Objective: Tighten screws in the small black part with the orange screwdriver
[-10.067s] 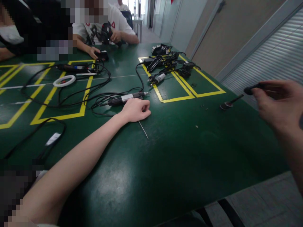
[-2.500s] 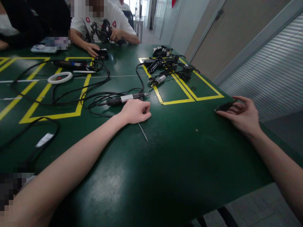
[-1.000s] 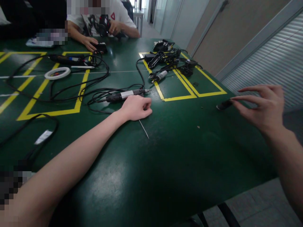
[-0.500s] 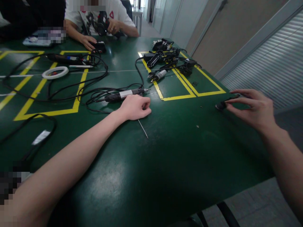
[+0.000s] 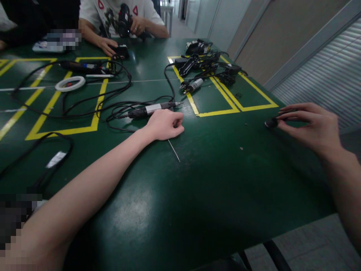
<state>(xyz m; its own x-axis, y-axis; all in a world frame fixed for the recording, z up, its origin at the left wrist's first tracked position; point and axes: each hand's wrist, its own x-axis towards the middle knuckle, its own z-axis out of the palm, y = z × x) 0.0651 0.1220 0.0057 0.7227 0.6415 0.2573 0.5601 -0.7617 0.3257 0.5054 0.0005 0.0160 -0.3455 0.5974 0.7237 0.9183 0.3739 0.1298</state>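
Note:
My left hand (image 5: 166, 125) rests on the green table with its fingers curled closed; whatever lies inside the curl is hidden. From beneath it a thin metal rod (image 5: 174, 151) slants out toward me, and I cannot tell whether the hand grips it. Just behind the knuckles lies a black and silver electric screwdriver (image 5: 150, 109) with its cable. At the table's right side, my right hand (image 5: 313, 126) pinches a small dark round-ended object (image 5: 271, 123) between thumb and fingers. Its exact kind is not clear.
Yellow tape (image 5: 218, 112) marks rectangles on the table (image 5: 197, 195). A tangle of black cables and devices (image 5: 200, 66) lies at the back right, with a silver-bodied tool (image 5: 194, 86) beside it. A white ring (image 5: 70, 83) sits left. Across the table, a person's hand (image 5: 108, 47) touches a black box.
The view has shifted slightly, so everything appears a little further right and higher. Both hands keep nearly the same places on the table and the same finger poses.

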